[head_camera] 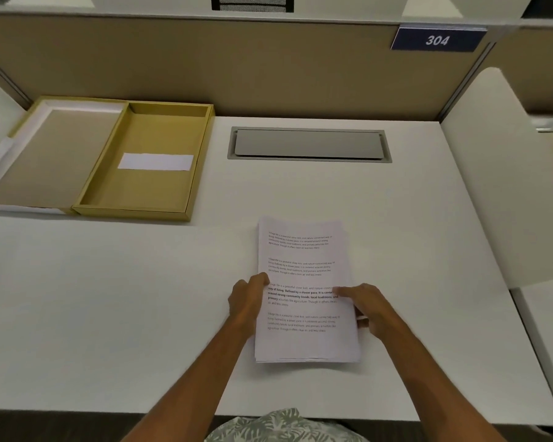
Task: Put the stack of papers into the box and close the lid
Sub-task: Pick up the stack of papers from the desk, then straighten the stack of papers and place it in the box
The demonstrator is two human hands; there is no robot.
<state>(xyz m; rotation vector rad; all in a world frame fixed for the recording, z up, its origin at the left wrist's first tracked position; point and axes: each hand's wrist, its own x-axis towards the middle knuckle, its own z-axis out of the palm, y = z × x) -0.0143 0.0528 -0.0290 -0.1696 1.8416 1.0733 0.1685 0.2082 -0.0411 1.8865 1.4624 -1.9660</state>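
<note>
Lying open on desk (pixel 300 193): box (pixel 147 199) holding one white slip (pixel 156 161).

A big white desk (pixel 109 298) fills the view. A grey metal flap (pixel 309 144) is set flat into its top near the back. A tan wall panel (pixel 236 65) stands behind the desk. A blue sign (pixel 438 39) on it says 304.
</note>
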